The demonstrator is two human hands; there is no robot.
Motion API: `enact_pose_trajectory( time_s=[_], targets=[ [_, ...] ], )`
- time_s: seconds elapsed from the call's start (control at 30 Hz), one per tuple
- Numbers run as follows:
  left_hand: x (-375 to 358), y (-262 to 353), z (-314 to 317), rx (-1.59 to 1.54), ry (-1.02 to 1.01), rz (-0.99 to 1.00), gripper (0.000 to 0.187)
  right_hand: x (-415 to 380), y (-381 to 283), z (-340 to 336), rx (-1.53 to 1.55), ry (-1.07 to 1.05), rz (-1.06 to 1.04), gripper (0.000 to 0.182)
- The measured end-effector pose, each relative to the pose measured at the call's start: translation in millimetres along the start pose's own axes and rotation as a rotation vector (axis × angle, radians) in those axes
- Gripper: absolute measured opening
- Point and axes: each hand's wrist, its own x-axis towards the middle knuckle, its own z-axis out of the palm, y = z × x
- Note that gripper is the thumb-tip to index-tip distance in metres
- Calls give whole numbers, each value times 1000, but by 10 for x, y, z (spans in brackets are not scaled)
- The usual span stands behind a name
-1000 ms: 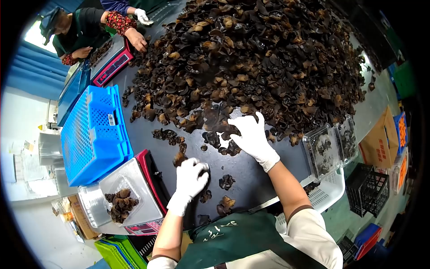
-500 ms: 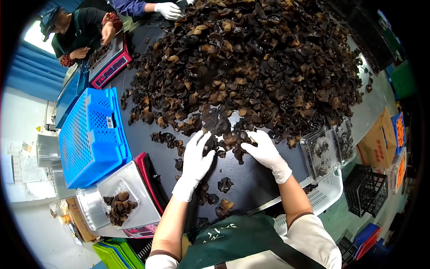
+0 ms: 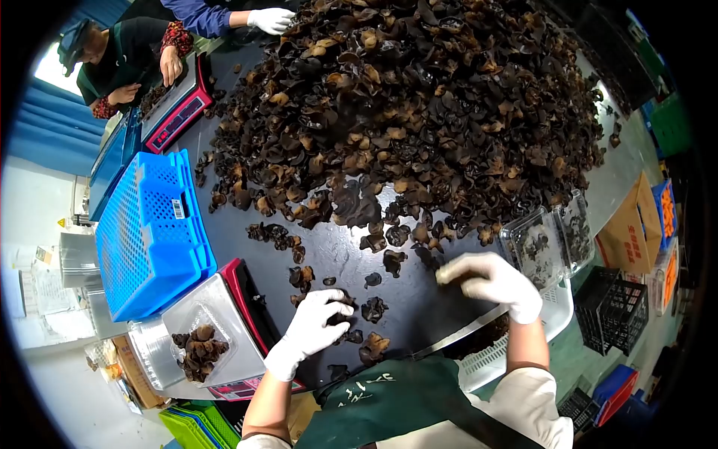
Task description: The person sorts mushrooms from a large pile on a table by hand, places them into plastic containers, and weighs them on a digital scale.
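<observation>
My left hand [image 3: 318, 325], in a white glove, is low over the dark table, fingers curled around a small dark wood ear mushroom [image 3: 341, 317]. Beside it lie a crinkled dark wood ear piece [image 3: 375, 309] and a browner one [image 3: 374, 348]. My right hand [image 3: 493, 284], also gloved, is over the table's right part, thumb and fingers apart and slightly blurred; I see nothing held in it. A large heap of wood ear mushrooms [image 3: 419, 127] covers the table beyond, with loose pieces along its near edge.
At left, a scale [image 3: 202, 299] bears a clear tray of mushrooms [image 3: 200, 352]; behind it stands a blue crate [image 3: 146, 232]. At right are clear plastic boxes [image 3: 532, 247], a white basket [image 3: 557, 318] and a carton [image 3: 632, 228]. A co-worker [image 3: 123, 60] and another person's gloved hand [image 3: 271, 21] are at top left.
Both hands have drawn back from the heap's near edge: the left toward me, the right toward me and rightward. Loose mushroom pieces now show where they were.
</observation>
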Motion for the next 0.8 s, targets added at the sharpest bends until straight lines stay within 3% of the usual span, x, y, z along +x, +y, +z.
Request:
enact_pose_trajectory(
  time_s=[0.03,0.1,0.13,0.17,0.2,0.23,0.27,0.3,0.33,0.37,0.43,0.5,0.53,0.6,0.63,0.7,0.77,0.8],
  targets=[
    [-41,-22,-37,-105,18,39,21,-66,-31,-92,-34,-241,-46,36],
    [-20,-53,-203,-98,127,29,17,-121,-87,-139,48,-527,219,41],
    [93,-120,-310,-126,171,-35,15,-132,-43,-97,-56,-452,181,44],
    [130,-260,-263,-15,451,-45,16,-88,-68,-43,-207,-312,109,37],
    [227,-345,-343,28,570,-93,19,-20,-33,45,-265,-86,50,35],
    [293,-446,-322,30,693,-262,28,81,53,158,-319,140,-12,33],
    [352,-581,-254,167,730,-314,33,229,118,294,-456,437,-111,29],
    [401,-656,-215,306,764,-365,38,359,269,360,-642,555,-153,38],
    [458,-530,-248,204,718,-339,35,461,277,468,-812,599,-86,44],
    [440,-634,-30,366,788,-234,36,546,272,603,-981,642,-15,50],
    [343,-316,10,149,502,-221,33,616,358,890,-969,501,27,58],
    [105,-96,81,283,200,-102,28,567,313,1176,-942,350,-161,55],
    [-35,-136,130,151,112,-52,25,564,217,1242,-867,212,-261,52],
    [-175,-185,62,-42,5,66,22,496,260,1424,-721,164,-457,42],
    [-137,-161,-85,-90,-51,-15,22,522,242,1466,-636,141,-510,37],
    [13,-223,-314,129,238,44,19,778,158,1323,-575,218,-617,27],
    [257,-355,-515,141,543,-152,21,1123,-45,1006,-498,194,-393,24],
    [390,-657,-519,98,707,-197,25,1341,-24,872,-548,315,-435,23]
  ],
)
